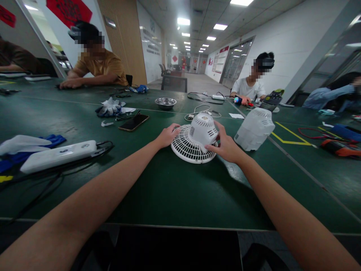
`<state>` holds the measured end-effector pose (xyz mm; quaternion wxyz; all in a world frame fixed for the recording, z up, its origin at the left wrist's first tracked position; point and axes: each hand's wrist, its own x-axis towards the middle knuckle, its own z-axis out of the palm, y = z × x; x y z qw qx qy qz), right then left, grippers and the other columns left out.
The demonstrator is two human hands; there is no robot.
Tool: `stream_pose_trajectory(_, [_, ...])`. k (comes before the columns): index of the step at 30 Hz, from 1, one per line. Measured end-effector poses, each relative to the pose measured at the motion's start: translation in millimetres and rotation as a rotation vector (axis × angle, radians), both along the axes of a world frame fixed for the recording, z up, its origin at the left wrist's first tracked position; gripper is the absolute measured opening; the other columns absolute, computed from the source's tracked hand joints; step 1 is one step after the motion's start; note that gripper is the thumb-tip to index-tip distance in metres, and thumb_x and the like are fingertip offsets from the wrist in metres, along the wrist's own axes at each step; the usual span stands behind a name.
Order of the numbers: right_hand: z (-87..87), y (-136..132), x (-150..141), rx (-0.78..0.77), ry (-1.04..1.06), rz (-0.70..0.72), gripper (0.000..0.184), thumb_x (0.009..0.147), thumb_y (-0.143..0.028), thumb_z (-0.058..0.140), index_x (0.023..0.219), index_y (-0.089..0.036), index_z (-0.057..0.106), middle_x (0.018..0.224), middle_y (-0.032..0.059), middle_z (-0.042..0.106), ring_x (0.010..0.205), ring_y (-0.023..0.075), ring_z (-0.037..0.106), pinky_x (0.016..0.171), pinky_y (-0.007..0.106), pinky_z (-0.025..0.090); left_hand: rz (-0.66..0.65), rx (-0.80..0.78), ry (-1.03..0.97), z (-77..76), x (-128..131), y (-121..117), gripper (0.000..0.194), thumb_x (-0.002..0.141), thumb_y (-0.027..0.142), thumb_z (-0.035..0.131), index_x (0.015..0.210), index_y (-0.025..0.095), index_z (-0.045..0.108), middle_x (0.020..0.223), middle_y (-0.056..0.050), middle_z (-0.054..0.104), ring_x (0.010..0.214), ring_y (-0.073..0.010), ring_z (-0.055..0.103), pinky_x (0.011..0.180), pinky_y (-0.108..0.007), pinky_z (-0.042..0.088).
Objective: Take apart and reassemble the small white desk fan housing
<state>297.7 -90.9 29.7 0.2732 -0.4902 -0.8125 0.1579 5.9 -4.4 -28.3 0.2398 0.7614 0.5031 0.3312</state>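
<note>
A white electric fan [203, 130] lies face down on the green table in front of me, its motor housing on top. Its round grille [184, 146] spreads out beneath the housing. At the grille's left rim, my left hand [168, 136] is closed on the edge, with some fingertips hidden behind it. My right hand [227, 146] grips the housing from the right, thumb in front and fingers behind. To the right of that hand stands a white ribbed plastic part [254, 130], apart from the fan.
Behind the fan are a coiled white cable [205, 110] and a metal bowl [165, 103]. A phone [134, 122] and a white power strip [59, 156] lie left; an orange-and-black tool [342, 148] lies right. Other people sit across the green table [180, 199].
</note>
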Motion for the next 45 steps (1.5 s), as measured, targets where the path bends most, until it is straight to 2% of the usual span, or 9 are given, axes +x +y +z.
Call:
stream_pose_trajectory(12, [-1.5,0.9,0.2,0.016,0.002,-0.001,0.103,0.079,-0.049,0.071,0.159,-0.025,0.01,0.144,0.0194,0.05,0.111,0.0395,0.063,0.091,0.059,0.054,0.01,0.014,-0.006,-4.0,-0.1,4.3,0.046,0.098,0.045,0.041,0.134,0.019,0.054,0.122,-0.012,0.069,0.107,-0.0256,0.067,0.09,-0.038,0.05])
stream_pose_trajectory(28, [-1.4,0.7,-0.6,0.016,-0.012,0.008,0.102,0.08,-0.05,0.07,0.159,-0.026,0.009,0.145,0.0185,0.049,0.115,0.0406,0.061,0.092,0.059,0.053,0.005,0.007,0.0,-1.9,-0.3,0.9,0.05,0.099,0.048,0.039,0.136,0.018,0.053,0.119,-0.012,0.069,0.104,-0.0262,0.067,0.085,-0.038,0.05])
stream_pose_trajectory(34, [2.1,-2.8,-3.2,0.012,-0.031,-0.005,0.102,0.081,-0.048,0.069,0.159,-0.022,0.009,0.152,0.0213,0.041,0.119,0.0431,0.058,0.092,0.058,0.053,0.003,0.006,-0.011,-2.8,-0.4,2.7,0.049,0.099,0.048,0.039,0.136,0.019,0.054,0.121,-0.013,0.069,0.106,-0.0269,0.067,0.088,-0.039,0.05])
stream_pose_trajectory(45, [1.6,-3.3,-3.8,0.029,-0.053,0.0,0.102,0.081,-0.047,0.068,0.159,-0.021,0.008,0.147,0.0216,0.047,0.119,0.0436,0.059,0.096,0.061,0.05,0.01,0.045,0.035,-3.1,-0.7,3.0,0.048,0.099,0.046,0.04,0.135,0.018,0.054,0.127,-0.013,0.067,0.111,-0.0272,0.066,0.093,-0.04,0.049])
